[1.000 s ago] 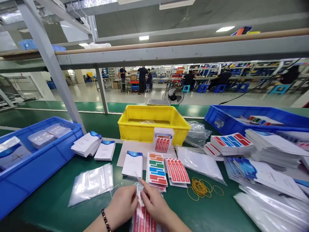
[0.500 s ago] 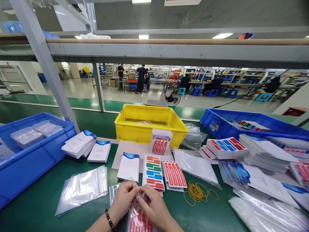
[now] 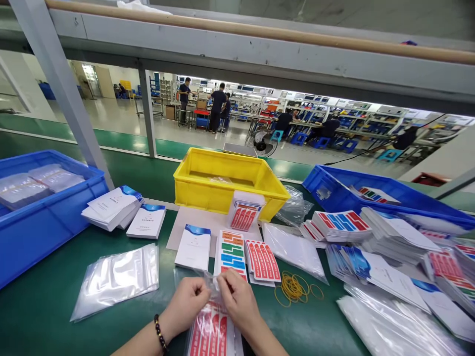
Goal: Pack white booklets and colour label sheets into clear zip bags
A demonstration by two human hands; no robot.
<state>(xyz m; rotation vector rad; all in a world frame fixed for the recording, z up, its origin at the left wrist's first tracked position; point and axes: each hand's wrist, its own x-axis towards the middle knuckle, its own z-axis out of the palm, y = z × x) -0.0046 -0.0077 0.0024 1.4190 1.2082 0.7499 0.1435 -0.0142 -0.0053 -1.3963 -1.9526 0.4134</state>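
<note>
My left hand [image 3: 191,300] and right hand [image 3: 238,299]: fingers pinching clear bag [image 3: 215,292] at mouth | step: apparently closing | next calls for: even pressure

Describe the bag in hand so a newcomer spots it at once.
Find the yellow bin at mid-picture. Look down from it to the bottom edge, where the left hand and right hand pinch the bag. Red-striped sheets show through it, unlike the clear bags to its left.
</note>
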